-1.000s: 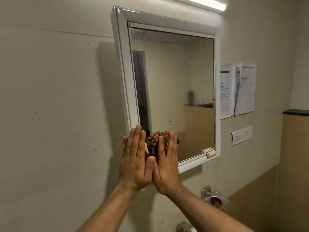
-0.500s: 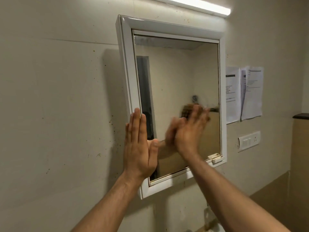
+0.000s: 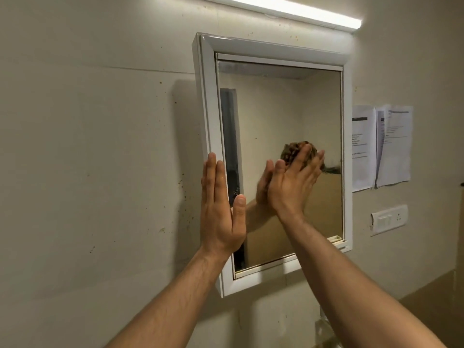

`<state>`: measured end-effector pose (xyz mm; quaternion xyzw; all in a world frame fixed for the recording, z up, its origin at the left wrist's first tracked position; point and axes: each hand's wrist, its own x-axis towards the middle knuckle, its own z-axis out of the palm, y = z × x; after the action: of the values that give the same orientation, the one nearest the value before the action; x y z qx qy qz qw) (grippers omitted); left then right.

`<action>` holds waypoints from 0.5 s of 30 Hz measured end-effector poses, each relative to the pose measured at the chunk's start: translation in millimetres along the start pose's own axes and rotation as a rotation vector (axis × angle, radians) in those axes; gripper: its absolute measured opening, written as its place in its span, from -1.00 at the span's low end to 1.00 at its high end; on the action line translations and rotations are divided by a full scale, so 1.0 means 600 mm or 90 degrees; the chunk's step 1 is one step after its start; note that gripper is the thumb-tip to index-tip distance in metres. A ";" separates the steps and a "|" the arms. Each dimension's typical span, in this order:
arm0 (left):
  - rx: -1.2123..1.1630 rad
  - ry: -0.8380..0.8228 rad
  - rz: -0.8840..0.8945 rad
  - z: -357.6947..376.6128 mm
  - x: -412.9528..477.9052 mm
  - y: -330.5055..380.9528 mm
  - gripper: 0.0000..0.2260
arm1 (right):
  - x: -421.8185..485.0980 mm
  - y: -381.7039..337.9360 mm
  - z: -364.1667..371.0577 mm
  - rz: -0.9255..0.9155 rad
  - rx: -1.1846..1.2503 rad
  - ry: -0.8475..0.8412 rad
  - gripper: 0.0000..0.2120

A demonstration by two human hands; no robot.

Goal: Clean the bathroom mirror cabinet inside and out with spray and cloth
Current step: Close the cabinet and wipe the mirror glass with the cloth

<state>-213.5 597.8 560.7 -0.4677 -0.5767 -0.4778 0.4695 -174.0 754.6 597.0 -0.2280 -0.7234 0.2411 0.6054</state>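
Left hand (image 3: pixel 221 209) lies flat on the closed cabinet (image 3: pixel 208 96); beside it, right hand (image 3: pixel 291 182), fingers straight, presses a half-hidden cloth (image 3: pixel 291 149) to the mirror (image 3: pixel 276 109).

The mirror cabinet (image 3: pixel 271 50) hangs on the wall (image 3: pixel 100 146) at centre frame, with the light bar (image 3: pixel 288 8) above it. The papers (image 3: pixel 394 144) lie to its right, and the switch plate (image 3: pixel 389 219) is below them. The left hand (image 3: pixel 221 212) lies flat against the cabinet's left frame edge; the right hand (image 3: pixel 291 184) presses the cloth (image 3: pixel 291 149) onto the mirror (image 3: pixel 276 109), right of centre.
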 end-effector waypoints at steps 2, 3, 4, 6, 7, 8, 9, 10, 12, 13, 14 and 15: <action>-0.036 0.007 0.015 -0.003 -0.002 -0.004 -0.39 | -0.021 -0.036 0.019 -0.127 -0.018 -0.004 -0.20; -0.055 0.013 0.017 -0.004 -0.001 -0.006 -0.39 | -0.039 -0.046 0.028 -0.232 -0.030 -0.015 -0.24; -0.076 0.017 0.012 -0.006 0.000 -0.006 -0.38 | -0.059 -0.048 0.036 -0.338 -0.041 -0.032 -0.25; -0.113 0.027 -0.007 -0.010 0.001 -0.004 -0.39 | -0.097 -0.018 0.039 -0.497 -0.038 -0.082 -0.28; -0.126 0.031 -0.011 -0.011 -0.002 -0.002 -0.40 | -0.124 0.013 0.036 -0.540 -0.030 -0.114 -0.30; -0.132 0.033 -0.011 -0.013 -0.004 0.001 -0.41 | -0.155 0.051 0.030 -0.570 -0.033 -0.151 -0.32; -0.131 0.027 -0.014 -0.015 -0.007 0.005 -0.41 | -0.192 0.090 0.022 -0.592 -0.055 -0.184 -0.35; -0.122 0.019 -0.021 -0.013 -0.010 0.007 -0.40 | -0.223 0.127 0.014 -0.617 -0.087 -0.211 -0.38; -0.094 0.003 -0.033 -0.012 -0.018 0.008 -0.39 | -0.248 0.161 0.005 -0.639 -0.119 -0.244 -0.40; -0.083 0.004 -0.030 -0.011 -0.018 0.008 -0.39 | -0.229 0.154 0.003 -0.643 -0.112 -0.253 -0.40; -0.079 0.002 -0.028 -0.011 -0.021 0.008 -0.39 | -0.203 0.135 0.003 -0.640 -0.093 -0.254 -0.39; -0.078 0.000 -0.026 -0.010 -0.020 0.007 -0.39 | -0.165 0.101 0.001 -0.629 -0.068 -0.238 -0.39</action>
<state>-207.1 591.3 549.9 -0.4838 -0.5555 -0.5217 0.4303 -156.3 740.2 483.5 0.1562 -0.8515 -0.0739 0.4951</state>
